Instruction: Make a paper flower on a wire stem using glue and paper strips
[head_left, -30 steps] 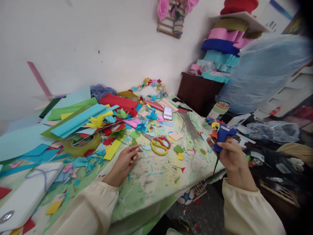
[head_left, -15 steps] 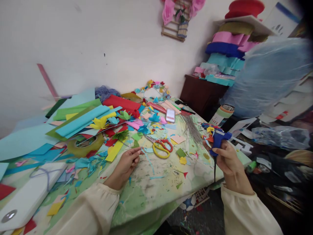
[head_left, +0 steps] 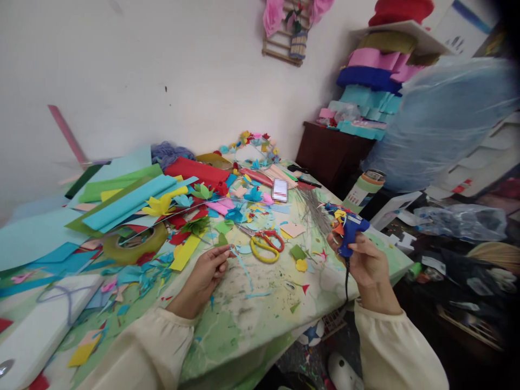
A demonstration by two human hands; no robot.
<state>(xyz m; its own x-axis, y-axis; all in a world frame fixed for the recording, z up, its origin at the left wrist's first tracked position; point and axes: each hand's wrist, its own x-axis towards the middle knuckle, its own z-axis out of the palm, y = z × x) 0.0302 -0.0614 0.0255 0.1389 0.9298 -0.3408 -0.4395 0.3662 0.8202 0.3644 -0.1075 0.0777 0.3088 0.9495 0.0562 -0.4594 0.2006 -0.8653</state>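
Observation:
My left hand is over the table's middle, thumb and fingertips pinched together. What they grip is too small to make out. A thin light-blue paper strip runs down from beside those fingertips. On the right, my right hand is wrapped round the handle of a blue glue gun, its black cord hanging below. Yellow and orange paper pieces show beside the glue gun. Scissors with red and yellow handles lie between my hands, nearer the left one.
Coloured paper sheets and scraps cover the table's left. A tape roll, a white device, a phone and thin wires lie around. A bottle stands right; a flower wreath lies at the back.
The view has shifted slightly. My right hand has moved a little to the left with the glue gun. My left hand keeps its pinch in nearly the same place.

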